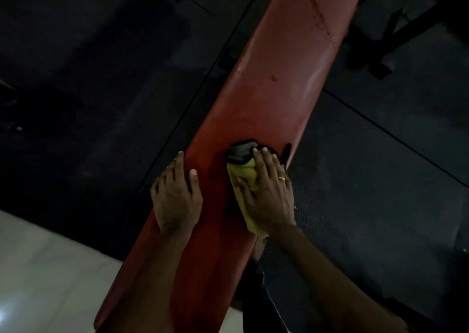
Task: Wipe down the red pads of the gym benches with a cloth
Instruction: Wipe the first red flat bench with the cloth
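Fingers (266,162) of right hand (269,198) laid flat, close together, pressed down on cloth (247,177). Cloth yellow with black end, bunched, placed on right half of red pad (286,60), about mid-length. Pad worn and scuffed, stitched seam seen near far end. Long axis aligned lower left to upper right. Left hand (175,200) rested on pad's left edge, fingers slightly spread, thumb on top.
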